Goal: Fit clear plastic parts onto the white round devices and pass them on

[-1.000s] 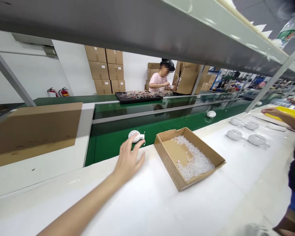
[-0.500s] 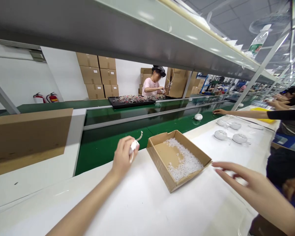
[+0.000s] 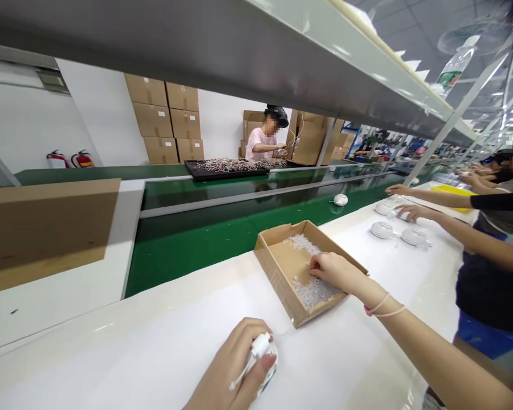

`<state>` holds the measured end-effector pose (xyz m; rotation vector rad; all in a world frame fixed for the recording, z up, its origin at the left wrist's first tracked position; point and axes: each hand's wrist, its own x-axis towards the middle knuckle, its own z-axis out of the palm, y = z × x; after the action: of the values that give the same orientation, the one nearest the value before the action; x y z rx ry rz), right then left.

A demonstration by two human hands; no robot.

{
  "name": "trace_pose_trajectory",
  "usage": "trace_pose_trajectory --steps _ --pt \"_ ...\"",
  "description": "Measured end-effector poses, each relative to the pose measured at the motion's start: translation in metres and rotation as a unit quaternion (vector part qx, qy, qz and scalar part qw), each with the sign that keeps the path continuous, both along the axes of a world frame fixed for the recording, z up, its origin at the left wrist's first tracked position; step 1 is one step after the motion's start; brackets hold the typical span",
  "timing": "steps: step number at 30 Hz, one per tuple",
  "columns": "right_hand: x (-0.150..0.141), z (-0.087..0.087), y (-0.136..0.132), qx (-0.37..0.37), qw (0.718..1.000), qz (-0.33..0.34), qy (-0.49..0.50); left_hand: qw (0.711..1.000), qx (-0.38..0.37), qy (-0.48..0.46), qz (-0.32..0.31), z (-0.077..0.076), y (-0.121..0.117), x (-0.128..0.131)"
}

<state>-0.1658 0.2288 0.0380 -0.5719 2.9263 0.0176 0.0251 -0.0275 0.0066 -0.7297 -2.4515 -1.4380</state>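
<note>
My left hand [image 3: 239,364] is closed around a small white round device [image 3: 270,364] with a white plug-like block and a short white cord. It is held low over the white tabletop, in front of a shallow cardboard box [image 3: 277,279]. Inside that box lie many small clear plastic rings [image 3: 314,293]. My right hand [image 3: 331,270] reaches in over the rings with its fingertips pinched together. Whatever is between those fingertips is too small to make out. A pink band [image 3: 385,307] circles my right wrist.
Beyond the table runs a green conveyor belt [image 3: 196,250] carrying a white round device [image 3: 340,200]. A co-worker's hand [image 3: 410,212] touches several similar devices [image 3: 382,229] on the right. Overhead hangs a shelf [image 3: 196,62]. A large cardboard sheet or box [image 3: 47,233] stands left.
My left hand has come back from the belt's edge toward me with the white device. My right hand has moved from beside the box into it and pinched. A co-worker's hand has reached the devices.
</note>
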Motion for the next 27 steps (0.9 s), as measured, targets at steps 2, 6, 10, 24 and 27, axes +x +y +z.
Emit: trace_pose_trajectory --steps 2,6,10,24,27 --pt "0.0 0.001 0.0 0.009 1.0 -0.003 -0.002 1.0 0.002 -0.008 -0.016 0.002 0.0 0.0" --pt "-0.003 0.0 -0.002 0.031 0.999 -0.012 0.002 0.999 -0.02 -0.007 -0.05 0.005 -0.001 0.001" --pt "-0.006 0.002 0.002 0.047 0.999 -0.013 0.0 0.999 -0.017 -0.017 -0.041 0.004 -0.003 0.0" --pt "-0.009 0.008 0.011 0.026 1.0 0.003 0.004 0.998 -0.007 -0.042 -0.047 0.007 0.001 0.003" --pt "-0.004 0.008 0.012 0.017 1.0 0.014 -0.006 0.998 -0.006 -0.037 -0.047 0.005 0.001 0.002"
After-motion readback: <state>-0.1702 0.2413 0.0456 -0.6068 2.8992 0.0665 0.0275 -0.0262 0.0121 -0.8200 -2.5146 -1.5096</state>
